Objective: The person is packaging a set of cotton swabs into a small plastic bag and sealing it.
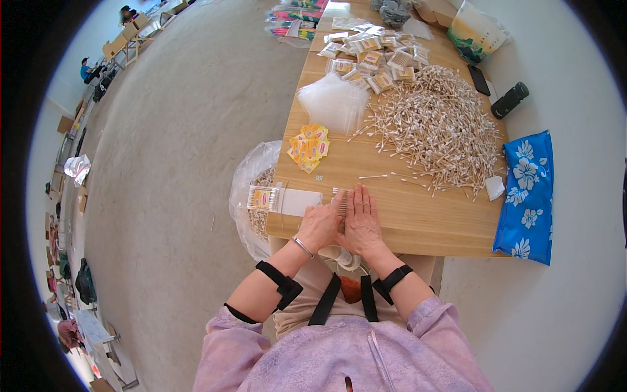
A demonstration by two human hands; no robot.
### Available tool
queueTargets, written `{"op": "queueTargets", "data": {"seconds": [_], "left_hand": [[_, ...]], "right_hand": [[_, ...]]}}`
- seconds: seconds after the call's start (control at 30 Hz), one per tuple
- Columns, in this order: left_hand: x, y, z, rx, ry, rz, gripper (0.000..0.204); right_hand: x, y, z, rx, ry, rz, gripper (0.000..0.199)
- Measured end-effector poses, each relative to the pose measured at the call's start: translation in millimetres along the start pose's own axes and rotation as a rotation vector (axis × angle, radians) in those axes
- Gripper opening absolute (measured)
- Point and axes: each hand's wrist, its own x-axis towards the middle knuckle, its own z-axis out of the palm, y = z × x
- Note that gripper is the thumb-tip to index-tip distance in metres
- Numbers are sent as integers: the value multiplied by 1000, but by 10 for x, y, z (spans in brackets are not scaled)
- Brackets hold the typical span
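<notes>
A small row of cotton swabs [341, 199] lies side by side on the wooden table near its front edge, between my two hands. My left hand [318, 227] has its fingers bent against the left side and lower end of the row, pinching it. Flat along the row's right side, my right hand [362, 222] has its fingers stretched out and close together. The undersides of both hands are hidden. A white card [302, 202] lies left of my left hand, next to a filled packet of swabs [262, 197] at the table's left edge.
A big heap of loose swabs [450, 130] spreads over the right of the table. Filled packets [372, 59], clear bags [334, 101] and yellow labels [309, 147] lie farther back. A blue flowered pouch [524, 196] stands right; a plastic sack of swabs [240, 189] hangs left.
</notes>
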Motion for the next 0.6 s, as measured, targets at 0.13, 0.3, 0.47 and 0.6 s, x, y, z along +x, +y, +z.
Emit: {"op": "queueTargets", "data": {"seconds": [0.13, 0.3, 0.47, 0.6], "left_hand": [[34, -28, 30, 31, 44, 26, 59], [63, -54, 96, 28, 64, 3, 61], [55, -44, 89, 7, 115, -32, 53], [51, -29, 62, 21, 87, -44, 57]], "right_hand": [[1, -4, -1, 2, 9, -8, 92], [1, -10, -44, 12, -10, -11, 98], [-71, -42, -81, -7, -72, -32, 98], [-117, -52, -119, -4, -84, -46, 98]]}}
